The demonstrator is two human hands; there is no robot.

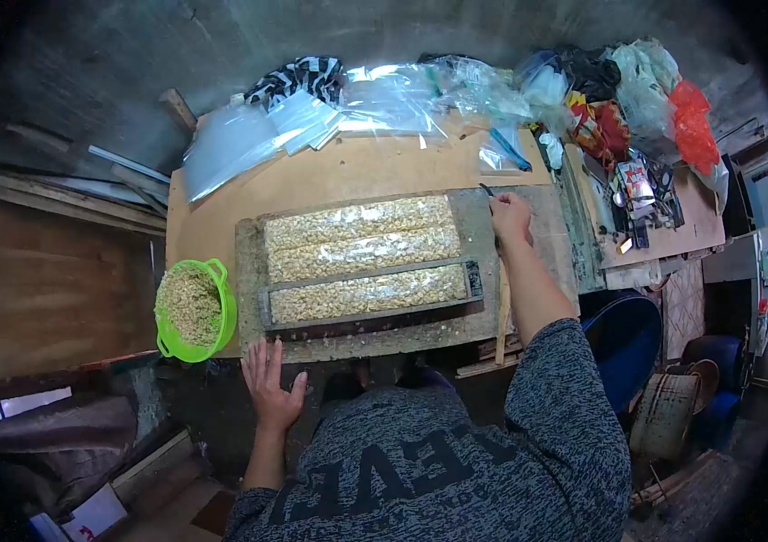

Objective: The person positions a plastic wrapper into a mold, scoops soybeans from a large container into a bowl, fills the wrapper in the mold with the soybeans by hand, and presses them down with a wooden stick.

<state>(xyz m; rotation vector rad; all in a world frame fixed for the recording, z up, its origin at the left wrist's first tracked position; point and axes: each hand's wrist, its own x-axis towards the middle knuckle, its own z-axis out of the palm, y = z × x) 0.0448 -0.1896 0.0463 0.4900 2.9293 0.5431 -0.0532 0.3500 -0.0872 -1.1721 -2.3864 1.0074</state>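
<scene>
My right hand (512,219) is closed at the right side of the wooden board (479,221). A thin dark tool (487,190) pokes out past its fingers; most of it is hidden, so its kind is unclear. My left hand (274,384) is held open, fingers spread, by the table's front edge and grips nothing. Between the hands, pale puffed-grain slabs (361,239) lie in long rows under shiny clear film. The front row (370,294) sits inside a narrow grey frame (357,315), apart from my fingers.
A bright green basket (229,312) of loose puffed grain stands at the table's left edge. Clear plastic bags (230,149) line the back of the table (402,163). A side table (660,239) with tools and bags is at right, above a blue barrel (623,339).
</scene>
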